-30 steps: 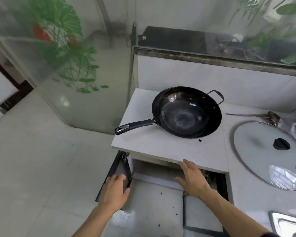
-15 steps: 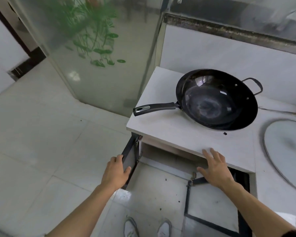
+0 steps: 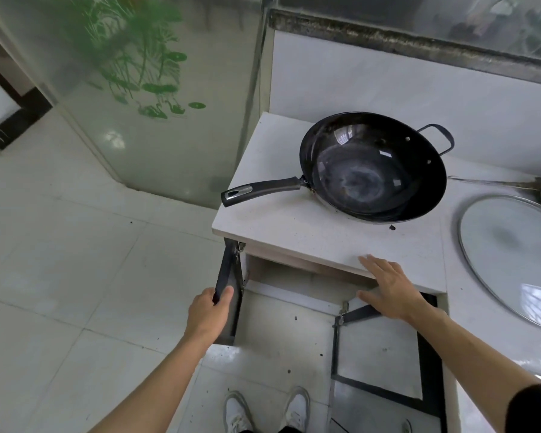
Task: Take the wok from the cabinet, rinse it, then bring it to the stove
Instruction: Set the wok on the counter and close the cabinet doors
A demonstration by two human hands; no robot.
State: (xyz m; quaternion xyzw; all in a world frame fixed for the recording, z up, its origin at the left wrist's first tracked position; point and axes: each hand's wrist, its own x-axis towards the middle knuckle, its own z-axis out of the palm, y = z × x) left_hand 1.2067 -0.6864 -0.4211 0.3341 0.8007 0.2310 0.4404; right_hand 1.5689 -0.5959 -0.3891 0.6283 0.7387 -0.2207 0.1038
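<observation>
A black wok (image 3: 374, 170) with a long black handle and a small loop handle sits on the white countertop (image 3: 294, 232), its long handle pointing left. Below the counter both cabinet doors stand open. My left hand (image 3: 208, 310) grips the edge of the left cabinet door (image 3: 230, 295). My right hand (image 3: 388, 289) lies with straight fingers on top of the right cabinet door (image 3: 378, 360), just under the counter's front edge. Neither hand touches the wok.
A glass lid (image 3: 509, 260) with a dark knob lies on the counter to the right of the wok. A metal ladle (image 3: 512, 184) rests behind it. A frosted glass partition (image 3: 144, 98) with green leaf print stands at the left. My shoes (image 3: 266, 407) are on the tiled floor.
The view has dropped and shifted left, so the wok appears further right. My left hand has closed round the left door's edge; my right hand stays at the right door's top.
</observation>
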